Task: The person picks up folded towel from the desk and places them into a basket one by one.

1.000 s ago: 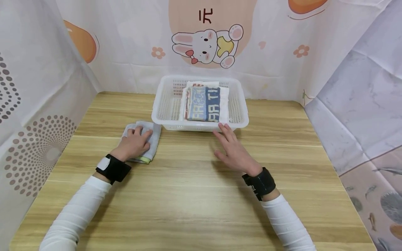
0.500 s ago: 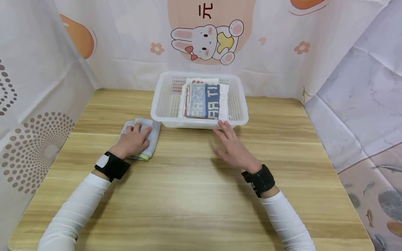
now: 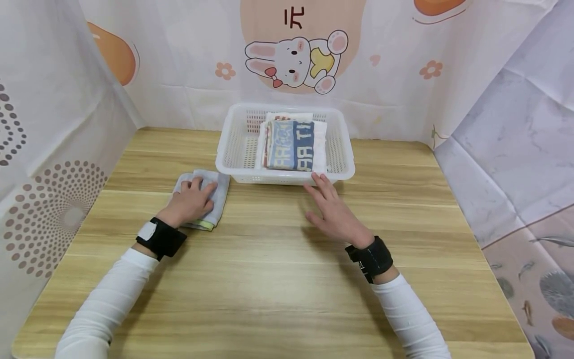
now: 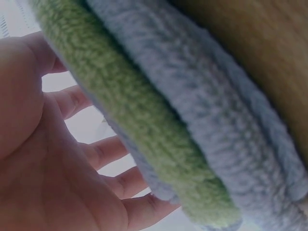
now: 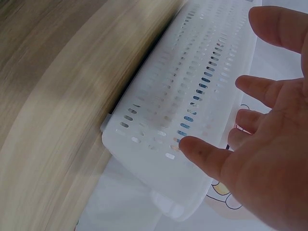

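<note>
My left hand (image 3: 190, 203) rests on a folded grey towel (image 3: 218, 197) on the table, left of a basket. In the left wrist view the spread fingers (image 4: 108, 150) lie over the layered towel, whose yellow-green edge (image 4: 125, 101) faces the camera. The white plastic basket (image 3: 287, 176) stands at the back of the table. My right hand (image 3: 336, 217) is at its front side, fingertips right at the rim and fingers loosely extended, holding nothing. In the right wrist view these fingers (image 5: 204, 154) reach along the basket's slotted wall (image 5: 159, 106).
Inside the basket sits a stack of folded towels (image 3: 291, 144), the top one blue with pale letters. Patterned white curtains (image 3: 188, 60) surround the wooden table (image 3: 278, 289) at the back and both sides.
The view tipped slightly, so everything sits a little higher in the picture. Both hands, the grey towel and the basket keep their places.
</note>
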A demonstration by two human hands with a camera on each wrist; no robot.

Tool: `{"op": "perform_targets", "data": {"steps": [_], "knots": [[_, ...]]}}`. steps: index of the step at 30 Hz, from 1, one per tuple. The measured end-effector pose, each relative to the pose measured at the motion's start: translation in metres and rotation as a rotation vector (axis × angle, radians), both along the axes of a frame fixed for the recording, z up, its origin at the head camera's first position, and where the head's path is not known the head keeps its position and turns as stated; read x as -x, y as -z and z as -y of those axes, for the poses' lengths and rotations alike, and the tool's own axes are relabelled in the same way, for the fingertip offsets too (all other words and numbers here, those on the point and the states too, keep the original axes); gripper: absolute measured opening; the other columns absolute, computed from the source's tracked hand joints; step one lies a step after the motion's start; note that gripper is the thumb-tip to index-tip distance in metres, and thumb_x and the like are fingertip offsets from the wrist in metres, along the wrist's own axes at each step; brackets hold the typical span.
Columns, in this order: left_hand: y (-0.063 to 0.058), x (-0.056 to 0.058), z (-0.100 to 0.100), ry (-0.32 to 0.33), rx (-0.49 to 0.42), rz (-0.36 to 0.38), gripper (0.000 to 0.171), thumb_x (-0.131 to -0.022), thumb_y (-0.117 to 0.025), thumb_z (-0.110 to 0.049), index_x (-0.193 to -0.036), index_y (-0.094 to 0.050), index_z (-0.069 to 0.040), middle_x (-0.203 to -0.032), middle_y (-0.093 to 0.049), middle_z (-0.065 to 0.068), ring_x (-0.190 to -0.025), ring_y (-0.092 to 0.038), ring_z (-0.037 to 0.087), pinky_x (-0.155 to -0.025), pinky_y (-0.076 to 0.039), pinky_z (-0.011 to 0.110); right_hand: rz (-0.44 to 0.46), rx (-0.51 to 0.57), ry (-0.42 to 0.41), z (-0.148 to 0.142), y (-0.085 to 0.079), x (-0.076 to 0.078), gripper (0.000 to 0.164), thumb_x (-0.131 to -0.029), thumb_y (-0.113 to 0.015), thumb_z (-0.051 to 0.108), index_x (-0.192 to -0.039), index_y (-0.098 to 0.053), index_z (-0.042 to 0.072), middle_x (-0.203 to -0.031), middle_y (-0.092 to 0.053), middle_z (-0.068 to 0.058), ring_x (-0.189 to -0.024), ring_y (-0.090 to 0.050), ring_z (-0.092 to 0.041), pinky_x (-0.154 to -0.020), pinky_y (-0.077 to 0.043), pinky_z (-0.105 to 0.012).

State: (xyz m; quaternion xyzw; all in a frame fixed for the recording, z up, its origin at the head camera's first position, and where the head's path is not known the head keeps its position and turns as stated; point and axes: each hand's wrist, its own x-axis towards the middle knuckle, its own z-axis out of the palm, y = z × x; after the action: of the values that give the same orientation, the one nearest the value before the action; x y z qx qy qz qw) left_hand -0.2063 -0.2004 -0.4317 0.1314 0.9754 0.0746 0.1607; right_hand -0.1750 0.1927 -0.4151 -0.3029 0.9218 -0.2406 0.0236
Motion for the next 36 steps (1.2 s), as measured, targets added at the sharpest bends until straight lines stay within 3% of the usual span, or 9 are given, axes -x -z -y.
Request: {"op": "perform_targets", "data": {"steps": [15,26,36], "knots": [[0.002,-0.007,-0.005,0.012,-0.006,-0.009,0.052,-0.102,-0.042,-0.024,-0.152,-0.034,-0.010,-0.150,-0.023,0.036,-0.127,-0.029,0.062,-0.089,-0.039,0.076,-0.011,0.017,0.003,0.001,0.002,-0.005,0.066,-0.095,-0.064,0.014,-0.151,-0.034,-0.004,-0.164,-0.009,-0.022,-0.152,-0.003,-0.037,-0.120,-0.014,-0.053],[0.000,-0.006,-0.009,0.044,0.007,-0.068,0.050,-0.103,-0.042,-0.024,-0.151,-0.035,-0.012,-0.147,-0.027,0.037,-0.124,-0.032,0.062,-0.084,-0.043,0.074,-0.041,0.056,0.008,0.004,0.002,-0.005,0.065,-0.094,-0.065,0.013,-0.149,-0.036,-0.005,-0.163,-0.009,-0.026,-0.150,-0.006,-0.042,-0.119,-0.014,-0.057],[0.004,-0.010,-0.012,0.070,0.019,-0.106,0.049,-0.102,-0.045,-0.026,-0.148,-0.038,-0.011,-0.145,-0.031,0.037,-0.119,-0.036,0.063,-0.077,-0.047,0.072,0.017,0.056,0.004,0.005,0.003,-0.013,0.066,-0.096,-0.062,0.015,-0.152,-0.032,-0.002,-0.163,-0.002,-0.026,-0.151,-0.002,-0.041,-0.120,-0.010,-0.057]]}}
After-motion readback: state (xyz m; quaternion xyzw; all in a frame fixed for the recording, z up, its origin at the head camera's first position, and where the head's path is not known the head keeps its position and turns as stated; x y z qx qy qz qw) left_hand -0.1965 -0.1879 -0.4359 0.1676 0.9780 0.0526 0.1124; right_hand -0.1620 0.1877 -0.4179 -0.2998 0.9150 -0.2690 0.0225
